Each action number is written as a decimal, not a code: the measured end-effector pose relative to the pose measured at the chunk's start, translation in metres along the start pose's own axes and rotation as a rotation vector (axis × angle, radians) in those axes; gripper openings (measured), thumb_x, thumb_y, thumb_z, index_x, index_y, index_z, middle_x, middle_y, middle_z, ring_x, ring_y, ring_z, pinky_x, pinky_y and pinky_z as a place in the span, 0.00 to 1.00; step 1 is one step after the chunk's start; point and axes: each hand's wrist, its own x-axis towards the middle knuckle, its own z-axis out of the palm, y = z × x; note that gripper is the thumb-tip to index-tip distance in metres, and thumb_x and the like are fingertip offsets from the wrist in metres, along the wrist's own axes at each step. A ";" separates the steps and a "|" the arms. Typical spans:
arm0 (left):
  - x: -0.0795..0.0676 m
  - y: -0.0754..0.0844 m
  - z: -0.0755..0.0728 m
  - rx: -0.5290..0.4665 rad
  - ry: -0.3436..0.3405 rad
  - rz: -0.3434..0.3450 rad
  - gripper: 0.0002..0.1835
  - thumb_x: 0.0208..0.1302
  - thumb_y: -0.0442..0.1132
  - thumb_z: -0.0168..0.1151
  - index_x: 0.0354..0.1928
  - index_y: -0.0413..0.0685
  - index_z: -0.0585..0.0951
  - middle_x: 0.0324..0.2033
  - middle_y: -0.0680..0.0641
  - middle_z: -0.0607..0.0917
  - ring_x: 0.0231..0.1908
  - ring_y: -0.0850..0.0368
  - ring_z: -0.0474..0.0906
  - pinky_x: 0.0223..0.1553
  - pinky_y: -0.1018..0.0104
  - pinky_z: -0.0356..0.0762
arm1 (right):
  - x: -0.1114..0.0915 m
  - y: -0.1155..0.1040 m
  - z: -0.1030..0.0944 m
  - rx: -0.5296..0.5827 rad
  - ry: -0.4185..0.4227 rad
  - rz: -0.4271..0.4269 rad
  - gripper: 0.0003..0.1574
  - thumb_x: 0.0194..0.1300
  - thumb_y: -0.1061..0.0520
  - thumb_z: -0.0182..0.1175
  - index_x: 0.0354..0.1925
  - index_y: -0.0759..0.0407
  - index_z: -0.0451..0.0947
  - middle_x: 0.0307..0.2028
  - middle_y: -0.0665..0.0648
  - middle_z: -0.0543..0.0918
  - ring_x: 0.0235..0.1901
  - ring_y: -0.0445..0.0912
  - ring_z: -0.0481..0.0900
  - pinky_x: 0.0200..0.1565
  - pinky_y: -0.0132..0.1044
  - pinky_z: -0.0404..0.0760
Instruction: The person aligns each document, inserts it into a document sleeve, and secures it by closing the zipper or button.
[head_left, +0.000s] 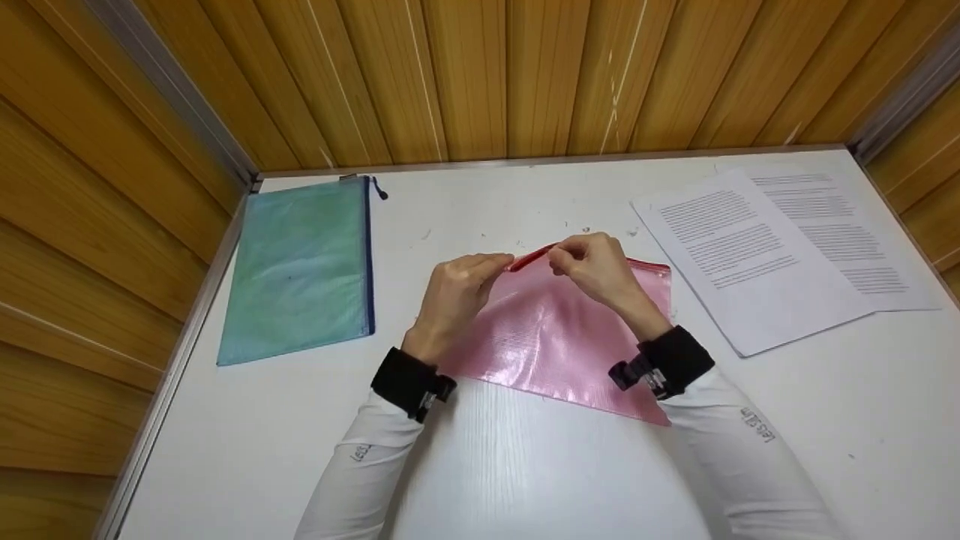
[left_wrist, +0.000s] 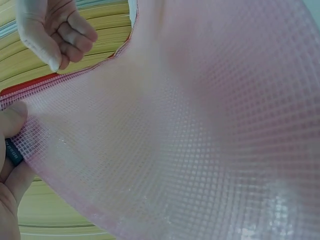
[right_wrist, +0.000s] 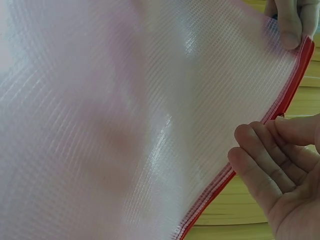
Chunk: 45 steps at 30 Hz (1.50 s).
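A pink mesh zipper pouch is held up at its far edge by both hands, its near edge low over the table. My left hand grips the pouch's left corner, thumb on one face and fingers on the other; a small dark label shows there. Along the top edge runs a red zipper. Thumb and index finger of my right hand pinch at this zipper, a short way right of the left hand. The zipper's pull is hidden by the fingertips. In the right wrist view, the other right fingers curl loosely beside the edge.
On the left of the white table lies a green zipper pouch with a dark blue zipper edge. Printed paper sheets overlap at the right. Wood-patterned panels wall the back and sides.
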 end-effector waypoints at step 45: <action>-0.012 -0.029 -0.019 -0.155 0.090 -0.096 0.08 0.63 0.31 0.65 0.41 0.41 0.89 0.37 0.43 0.91 0.40 0.51 0.90 0.45 0.65 0.86 | -0.010 0.056 -0.049 -0.212 0.043 0.182 0.15 0.67 0.56 0.56 0.39 0.62 0.88 0.32 0.61 0.89 0.32 0.44 0.78 0.35 0.30 0.72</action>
